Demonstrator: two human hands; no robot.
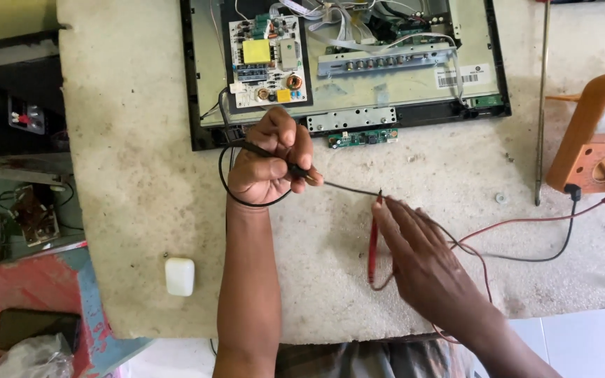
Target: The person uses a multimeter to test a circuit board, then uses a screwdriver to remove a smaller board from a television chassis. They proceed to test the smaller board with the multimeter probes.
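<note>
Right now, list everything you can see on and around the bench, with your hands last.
Opened flat-screen chassis: one, black frame, back of bench.
Power board: one, white with yellow part, inside chassis, left.
Small green board: one, at chassis front edge.
Multimeter: one, orange, right edge.
Black probe: one, in left hand.
Red probe: one, under right fingers, tip meeting the black probe's.
Leads: two, red and black, running to multimeter.
Metal rod: one, right of chassis.
White case: one, bench front left.
Phone: one, dark, on red surface at left.
Left hand: gripping black probe.
Right hand: on red probe.
</note>
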